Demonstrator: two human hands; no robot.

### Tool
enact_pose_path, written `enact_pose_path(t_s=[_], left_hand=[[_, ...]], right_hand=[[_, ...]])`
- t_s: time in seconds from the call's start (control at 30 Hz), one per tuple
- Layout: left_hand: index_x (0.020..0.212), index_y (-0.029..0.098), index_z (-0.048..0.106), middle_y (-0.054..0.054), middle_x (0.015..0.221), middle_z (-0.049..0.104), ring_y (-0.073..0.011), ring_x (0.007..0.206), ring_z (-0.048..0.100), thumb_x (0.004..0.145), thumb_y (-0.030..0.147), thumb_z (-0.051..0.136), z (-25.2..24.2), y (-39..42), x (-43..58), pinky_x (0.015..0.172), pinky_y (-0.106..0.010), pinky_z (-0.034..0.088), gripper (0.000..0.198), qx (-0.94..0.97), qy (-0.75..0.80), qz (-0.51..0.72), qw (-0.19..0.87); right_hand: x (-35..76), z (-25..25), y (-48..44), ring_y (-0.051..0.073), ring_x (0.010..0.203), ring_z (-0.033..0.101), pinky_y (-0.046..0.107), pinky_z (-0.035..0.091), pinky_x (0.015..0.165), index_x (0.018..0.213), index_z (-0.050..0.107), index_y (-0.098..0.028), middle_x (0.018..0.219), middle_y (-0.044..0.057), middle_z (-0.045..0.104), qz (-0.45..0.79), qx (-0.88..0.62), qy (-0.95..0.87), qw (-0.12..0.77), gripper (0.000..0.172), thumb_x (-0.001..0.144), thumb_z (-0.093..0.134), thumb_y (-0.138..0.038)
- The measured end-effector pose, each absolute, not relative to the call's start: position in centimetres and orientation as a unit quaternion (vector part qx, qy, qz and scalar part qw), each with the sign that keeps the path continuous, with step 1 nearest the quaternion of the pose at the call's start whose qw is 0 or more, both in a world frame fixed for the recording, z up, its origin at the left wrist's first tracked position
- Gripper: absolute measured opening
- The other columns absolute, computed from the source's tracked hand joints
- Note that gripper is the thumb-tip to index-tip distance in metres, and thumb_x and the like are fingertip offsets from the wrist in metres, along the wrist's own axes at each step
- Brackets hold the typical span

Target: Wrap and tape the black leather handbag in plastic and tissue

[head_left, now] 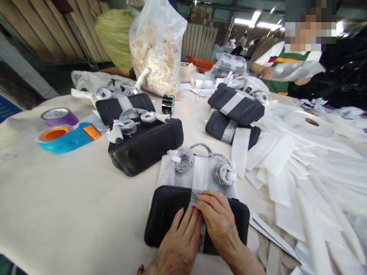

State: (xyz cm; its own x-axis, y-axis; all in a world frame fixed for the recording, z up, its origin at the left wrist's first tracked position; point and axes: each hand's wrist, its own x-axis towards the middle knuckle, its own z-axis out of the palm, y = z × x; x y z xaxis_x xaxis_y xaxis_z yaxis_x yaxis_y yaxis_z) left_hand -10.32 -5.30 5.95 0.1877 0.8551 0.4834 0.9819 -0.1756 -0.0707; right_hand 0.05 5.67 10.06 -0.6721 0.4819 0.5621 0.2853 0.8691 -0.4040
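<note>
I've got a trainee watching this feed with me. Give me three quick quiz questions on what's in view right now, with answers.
1. What are the left hand and right hand touching?
A) the black tape roll
B) the nearest black bag
C) the white roll

2. True or false: the purple roll and the blue dispenser both lie to the left of the hands.

3. What runs across the middle of the nearest black bag, at the hands?

Key:
1. B
2. True
3. A pale, see-through strip
</note>
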Motion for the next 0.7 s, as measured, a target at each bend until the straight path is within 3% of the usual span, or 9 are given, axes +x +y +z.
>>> enact_pose_path(t_s=[0.1, 0.7], left_hand=[[0.117, 0.010, 0.054, -0.010, 0.122, 0.057, -0.0256, 0.120, 0.044, 0.091, 0.029, 0.040, 5.99, -5.11, -10.07, 0.111, -0.046, 0.011, 0.036, -0.736, -0.633, -0.175, 0.166], [0.115, 0.010, 0.055, -0.014, 0.124, 0.053, -0.0320, 0.129, 0.033, 0.089, 0.029, 0.043, 5.53, -4.70, -9.93, 0.108, -0.049, 0.015, 0.035, -0.754, -0.634, -0.140, 0.099]], right_hand=[[0.54, 9.72, 6.37, 0.019, 0.090, 0.058, 0.033, 0.051, 0.078, 0.090, 0.064, -0.017, 0.086, 0.006, 0.067, 0.192, -0.179, -0.898, 0.354, 0.019, 0.088, 0.047, -0.008], [0.78, 9.39, 6.47, 0.019, 0.080, 0.063, 0.035, 0.054, 0.071, 0.088, 0.067, -0.017, 0.080, 0.007, 0.070, 0.294, -0.150, -0.870, 0.366, 0.017, 0.084, 0.053, -0.007]])
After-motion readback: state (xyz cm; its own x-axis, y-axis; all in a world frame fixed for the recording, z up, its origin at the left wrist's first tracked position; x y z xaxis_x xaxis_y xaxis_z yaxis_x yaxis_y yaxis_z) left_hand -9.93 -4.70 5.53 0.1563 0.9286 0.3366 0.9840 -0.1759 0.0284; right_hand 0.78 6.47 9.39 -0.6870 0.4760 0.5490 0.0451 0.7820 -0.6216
